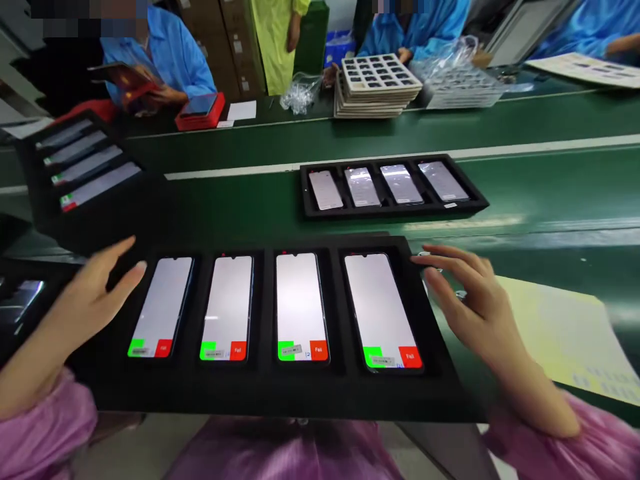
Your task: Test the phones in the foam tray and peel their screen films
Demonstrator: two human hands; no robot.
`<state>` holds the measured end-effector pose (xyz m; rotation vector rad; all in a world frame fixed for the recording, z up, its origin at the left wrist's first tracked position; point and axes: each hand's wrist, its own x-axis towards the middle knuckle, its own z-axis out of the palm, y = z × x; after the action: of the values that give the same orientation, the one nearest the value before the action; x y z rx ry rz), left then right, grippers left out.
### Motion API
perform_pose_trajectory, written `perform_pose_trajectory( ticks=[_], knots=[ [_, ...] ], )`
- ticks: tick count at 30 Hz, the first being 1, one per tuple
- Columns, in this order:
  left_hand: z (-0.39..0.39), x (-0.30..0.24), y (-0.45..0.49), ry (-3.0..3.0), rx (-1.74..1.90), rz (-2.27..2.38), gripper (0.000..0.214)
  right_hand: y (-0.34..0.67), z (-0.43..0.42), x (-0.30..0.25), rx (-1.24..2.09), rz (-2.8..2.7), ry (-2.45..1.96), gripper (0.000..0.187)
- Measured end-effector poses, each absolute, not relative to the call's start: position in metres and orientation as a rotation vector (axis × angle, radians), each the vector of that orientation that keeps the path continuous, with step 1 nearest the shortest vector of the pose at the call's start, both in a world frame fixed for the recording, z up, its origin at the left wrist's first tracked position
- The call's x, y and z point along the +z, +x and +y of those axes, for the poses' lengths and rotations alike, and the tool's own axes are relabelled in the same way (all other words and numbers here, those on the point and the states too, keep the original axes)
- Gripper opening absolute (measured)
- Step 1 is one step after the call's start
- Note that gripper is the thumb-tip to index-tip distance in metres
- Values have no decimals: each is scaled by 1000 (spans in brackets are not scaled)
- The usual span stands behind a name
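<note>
A black foam tray (280,395) lies in front of me, with several smartphones in separate slots. Each phone, such as the one farthest right (377,303), shows a white screen with a green patch and a red "Fail" patch at the bottom. Over the tray's left end is my left hand (93,300), its thumb and fingers apart, holding nothing. My right hand (473,300) is at the opposite end, fingers stretched out and empty. Its fingertips are at the tray's right edge; whether they press on it I cannot tell.
Another black tray of phones (350,212) lies farther back on the green belt (550,173). A tilted phone tray (100,200) stands at left. Yellowish paper (555,327) lies at right. Across the belt, people in blue work beside stacked trays (373,107) and a red box (200,120).
</note>
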<state>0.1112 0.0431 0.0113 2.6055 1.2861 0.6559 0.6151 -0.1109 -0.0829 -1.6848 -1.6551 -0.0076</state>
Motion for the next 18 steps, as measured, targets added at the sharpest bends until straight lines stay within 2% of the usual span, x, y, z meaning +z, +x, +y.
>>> perform_pose_trajectory(
  ticks=[1,5,9,13,18],
  knots=[
    [45,16,129,2655,602,1336,39,614,-97,-75,-17,-1737,-1683,33],
    [41,16,246,2829,175,882,38,614,-53,-64,11,-2048,-1636,42],
    [32,-20,338,2866,155,1056,39,646,-48,-77,-45,-2168,-1563,46],
    [23,-32,346,2715,200,1107,38,658,-63,-79,-124,-2224,-1527,47],
    [25,-4,338,2652,111,998,37,635,-63,-77,-169,-2108,-1568,44]
  ],
)
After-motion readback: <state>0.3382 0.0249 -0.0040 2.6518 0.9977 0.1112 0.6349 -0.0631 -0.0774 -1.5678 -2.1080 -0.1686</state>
